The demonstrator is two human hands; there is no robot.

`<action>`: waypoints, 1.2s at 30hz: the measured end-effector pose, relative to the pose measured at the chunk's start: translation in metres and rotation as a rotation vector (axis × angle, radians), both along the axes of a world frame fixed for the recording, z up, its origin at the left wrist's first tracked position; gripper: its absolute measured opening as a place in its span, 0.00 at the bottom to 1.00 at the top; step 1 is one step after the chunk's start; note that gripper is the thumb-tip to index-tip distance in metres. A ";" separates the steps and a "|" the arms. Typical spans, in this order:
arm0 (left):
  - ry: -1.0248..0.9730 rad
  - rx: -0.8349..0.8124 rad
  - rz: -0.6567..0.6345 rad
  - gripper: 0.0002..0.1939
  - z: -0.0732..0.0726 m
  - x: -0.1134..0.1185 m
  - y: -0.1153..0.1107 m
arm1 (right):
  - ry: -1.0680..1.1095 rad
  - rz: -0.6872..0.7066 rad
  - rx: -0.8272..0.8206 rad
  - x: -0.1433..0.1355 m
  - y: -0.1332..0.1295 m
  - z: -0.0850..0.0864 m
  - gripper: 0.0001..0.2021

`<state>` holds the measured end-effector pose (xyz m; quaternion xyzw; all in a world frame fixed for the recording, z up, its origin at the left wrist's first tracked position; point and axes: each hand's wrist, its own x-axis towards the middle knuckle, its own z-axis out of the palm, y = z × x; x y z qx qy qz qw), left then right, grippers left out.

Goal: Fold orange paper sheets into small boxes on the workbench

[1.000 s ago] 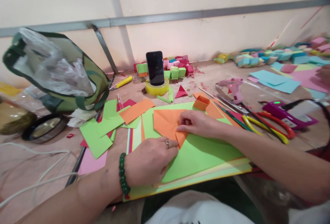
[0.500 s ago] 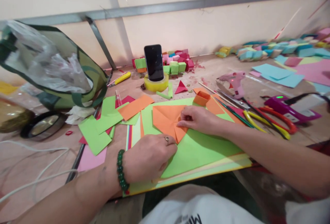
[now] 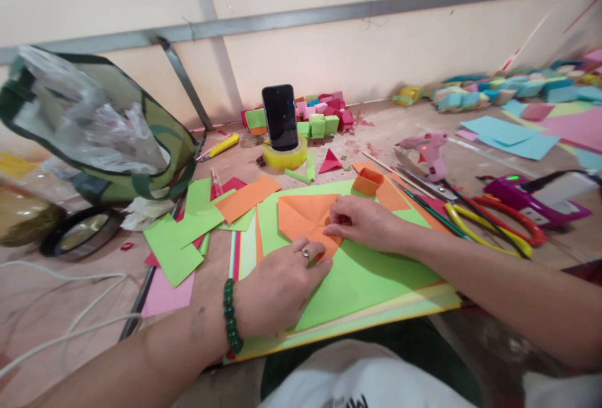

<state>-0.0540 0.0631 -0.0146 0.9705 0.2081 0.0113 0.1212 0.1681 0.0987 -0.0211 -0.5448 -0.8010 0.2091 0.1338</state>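
Observation:
A creased orange paper (image 3: 301, 214) with folded-in corners lies on a light green sheet (image 3: 376, 270). My right hand (image 3: 364, 223) is closed, its thumb and fingertips pinching a flap at the paper's right side. At the near corner, my left hand (image 3: 282, 279) rests with curled fingers pressed against the paper; its fingertips are partly hidden. A small folded orange paper box (image 3: 367, 181) sits just beyond my right hand.
Green paper strips (image 3: 174, 254) lie to the left. A phone (image 3: 281, 116) leans upright in a yellow tape roll (image 3: 285, 156). To the right are a pink glue gun (image 3: 426, 148), scissors (image 3: 437, 188), red-and-yellow-handled pliers (image 3: 508, 226) and a purple power strip (image 3: 531, 201).
My left hand has shifted right and slightly up along the orange paper's near corner. My right hand stays at the right side, its fingers slightly moved over the flap.

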 end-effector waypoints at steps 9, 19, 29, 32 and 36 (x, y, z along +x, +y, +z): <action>0.022 0.029 0.005 0.20 0.003 0.002 -0.002 | 0.005 0.078 0.045 0.010 -0.006 0.004 0.18; 0.026 0.030 0.009 0.18 0.004 0.002 -0.003 | 0.059 0.011 0.031 0.029 0.006 0.001 0.16; -0.006 0.034 0.052 0.20 -0.002 -0.001 -0.002 | 0.045 0.030 0.095 0.008 -0.004 0.002 0.12; 0.011 0.025 0.059 0.22 -0.001 -0.002 -0.004 | 0.096 0.059 0.042 0.003 0.001 -0.006 0.09; 0.043 0.047 0.028 0.22 0.002 -0.001 -0.005 | 0.105 0.061 0.008 0.000 0.004 -0.004 0.11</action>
